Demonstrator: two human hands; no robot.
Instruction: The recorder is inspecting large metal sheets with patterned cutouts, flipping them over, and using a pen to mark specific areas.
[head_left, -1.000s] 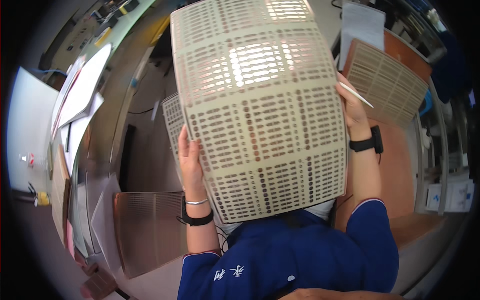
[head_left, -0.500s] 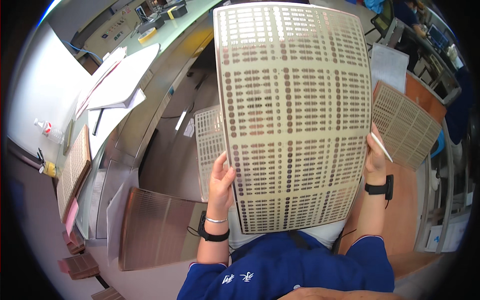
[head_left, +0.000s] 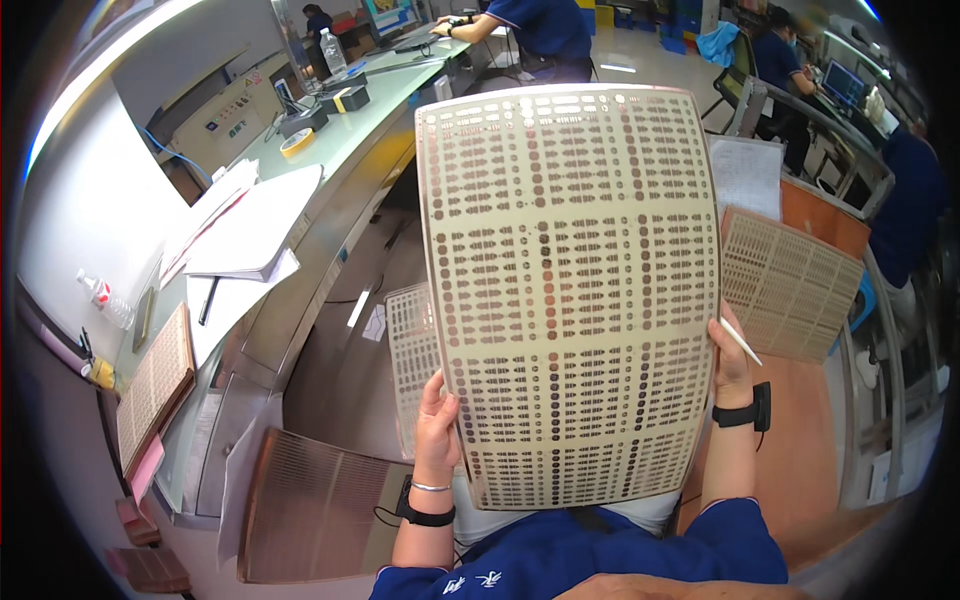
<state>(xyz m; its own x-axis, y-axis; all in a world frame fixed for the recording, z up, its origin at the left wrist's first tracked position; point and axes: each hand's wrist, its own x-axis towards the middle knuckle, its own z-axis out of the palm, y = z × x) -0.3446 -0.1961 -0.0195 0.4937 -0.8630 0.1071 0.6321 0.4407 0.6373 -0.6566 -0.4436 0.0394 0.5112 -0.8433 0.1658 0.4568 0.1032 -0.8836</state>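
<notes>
A large cream circuit board panel, patterned with rows of small dark shapes, is held up before me by its two long sides. My left hand is closed on its lower left edge. On the right edge, my right hand grips the panel with a slim white pen-like stick between its fingers, pointing outward. Light glints off the pads along the panel's far edge. Beneath the left side, another pale patterned panel shows in part. To my right lies a similar brownish panel on a wooden surface.
A glass-topped bench runs along the left, bearing papers, a yellow tape roll and a plastic bottle. Stacked panels stand at its near end. A brown panel leans low left. Other people work farther off.
The panel and both hands sit lower in the picture, and more of the room beyond shows. The bright glare on the panel has shrunk toward its far edge. Both hands keep their grip.
</notes>
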